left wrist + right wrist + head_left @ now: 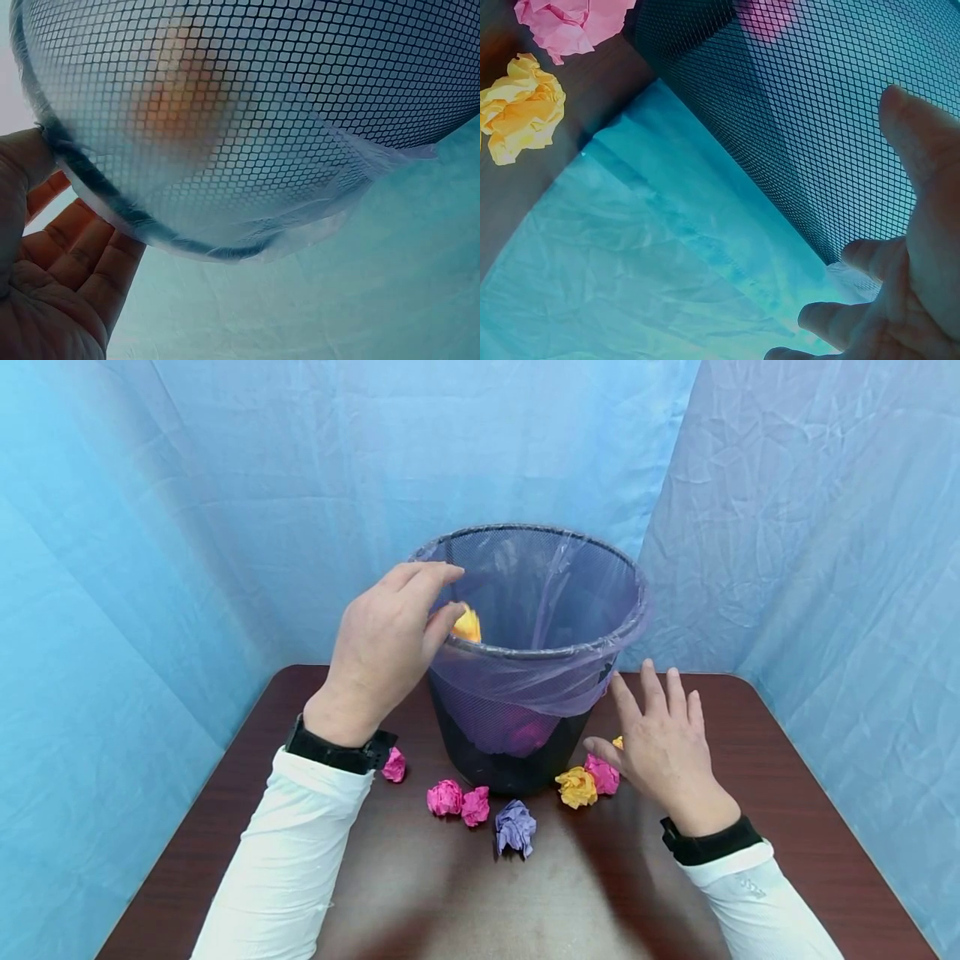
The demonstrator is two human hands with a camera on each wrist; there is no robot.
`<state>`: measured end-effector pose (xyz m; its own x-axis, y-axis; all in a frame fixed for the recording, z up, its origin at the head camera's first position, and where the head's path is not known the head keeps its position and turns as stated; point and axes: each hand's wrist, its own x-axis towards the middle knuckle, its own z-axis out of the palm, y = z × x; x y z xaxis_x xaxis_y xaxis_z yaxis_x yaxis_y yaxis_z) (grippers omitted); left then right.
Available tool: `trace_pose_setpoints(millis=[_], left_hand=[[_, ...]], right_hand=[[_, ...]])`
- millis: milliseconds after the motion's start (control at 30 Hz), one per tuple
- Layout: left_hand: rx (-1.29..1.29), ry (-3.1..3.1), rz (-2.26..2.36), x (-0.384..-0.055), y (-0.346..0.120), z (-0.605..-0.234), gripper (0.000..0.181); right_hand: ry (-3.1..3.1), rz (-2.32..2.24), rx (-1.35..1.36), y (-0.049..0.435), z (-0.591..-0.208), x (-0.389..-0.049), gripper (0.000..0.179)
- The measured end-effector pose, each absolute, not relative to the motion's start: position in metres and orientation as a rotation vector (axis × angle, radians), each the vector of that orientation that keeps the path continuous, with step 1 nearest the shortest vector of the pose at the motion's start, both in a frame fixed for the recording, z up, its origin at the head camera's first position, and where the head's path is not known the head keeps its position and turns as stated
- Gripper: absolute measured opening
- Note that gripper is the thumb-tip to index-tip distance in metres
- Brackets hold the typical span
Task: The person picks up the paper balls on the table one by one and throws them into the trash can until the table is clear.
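A black mesh wastebasket point(510, 768) with a thin purple liner point(525, 681) folded over its rim stands on the table. My left hand point(390, 635) is over the rim's left side, thumb and fingers apart. Just inside the rim, beyond the thumb, is a yellow crumpled paper ball point(468, 625); in the left wrist view it is an orange blur point(180, 105) behind the mesh, away from the fingers. My right hand point(663, 752) spreads its fingers beside the basket's right side, holding nothing. Beneath it lie a yellow paper ball point(577, 787) and a pink one point(602, 774).
Before the basket lie two pink paper balls point(445, 797) side by side and a purple one point(515, 828). Another pink ball point(393, 766) sits by the left wrist. A pink shape point(527, 737) shows through the mesh. Blue cloth point(300, 460) surrounds the brown table point(780, 827).
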<state>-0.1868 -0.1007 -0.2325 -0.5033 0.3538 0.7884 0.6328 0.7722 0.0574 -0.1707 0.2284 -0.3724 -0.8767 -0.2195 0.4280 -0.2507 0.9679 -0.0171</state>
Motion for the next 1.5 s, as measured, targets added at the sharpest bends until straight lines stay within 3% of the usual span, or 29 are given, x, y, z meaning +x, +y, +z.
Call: trace_pose_setpoints(millis=[867, 1500], left_hand=[[-0.725, -2.092, -0.404, -0.188, -0.103, -0.236, 0.035], [-0.63, -2.147, -0.339, -0.184, -0.114, -0.243, 0.065]], right_hand=[[-2.681, 0.096, 0.331, 0.229, -0.372, -0.171, 0.099], [-2.719, 0.108, 0.323, 0.229, -0.373, -0.172, 0.099]])
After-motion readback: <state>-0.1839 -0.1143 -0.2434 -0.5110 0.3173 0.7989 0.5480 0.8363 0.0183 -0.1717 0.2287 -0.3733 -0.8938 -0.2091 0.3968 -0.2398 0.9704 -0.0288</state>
